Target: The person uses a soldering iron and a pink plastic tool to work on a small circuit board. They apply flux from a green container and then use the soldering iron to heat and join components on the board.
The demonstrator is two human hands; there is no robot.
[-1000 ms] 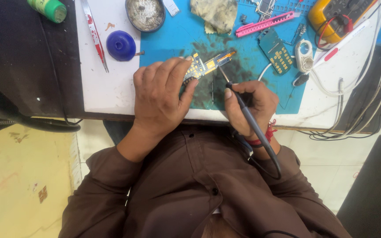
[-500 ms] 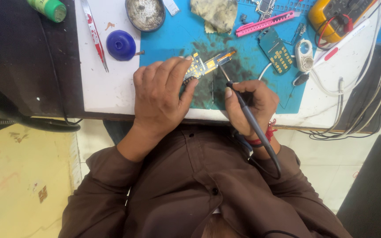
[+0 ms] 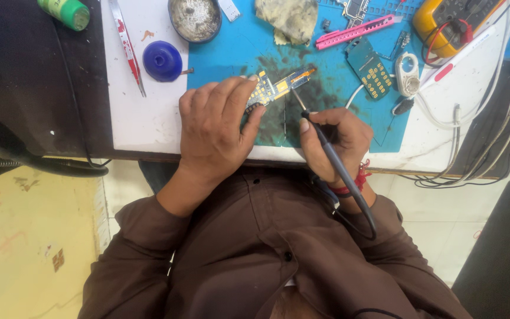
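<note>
On the blue work mat (image 3: 225, 53), just past the near edge of the white table (image 3: 143, 118), lies a small yellow circuit board (image 3: 275, 85). Its long axis runs slantwise, from the low end under the fingers of the left hand (image 3: 213, 133) up and away to the right, where a copper-coloured end piece sticks out. The left hand lies over the board's nearer end, fingers pressed together and curled down on it, thumb tucked against its lower edge, so that only the far half of the board shows. The right hand (image 3: 334, 139) sits just to the right of the board and slightly nearer the body, pinching a slim dark soldering iron (image 3: 317, 130) like a pen between thumb and the first fingers; the other fingers are folded under. The iron's thin tip points up and to the left and meets the board about midway along its exposed part, so the tool crosses the board's axis at an angle rather than lying along it. The left hand is the one touching the board; the right reaches it only through the tip. The iron's cord trails back over the wrist toward the brown shirt.

Farther out on the mat lie a keypad board (image 3: 368, 70), a pink tool (image 3: 355, 32) and a stained cloth (image 3: 287, 18); a blue cap (image 3: 162, 60), tweezers (image 3: 126, 44) and a round tin (image 3: 195, 19) lie to the left, a yellow meter (image 3: 453, 20) at the far right.
</note>
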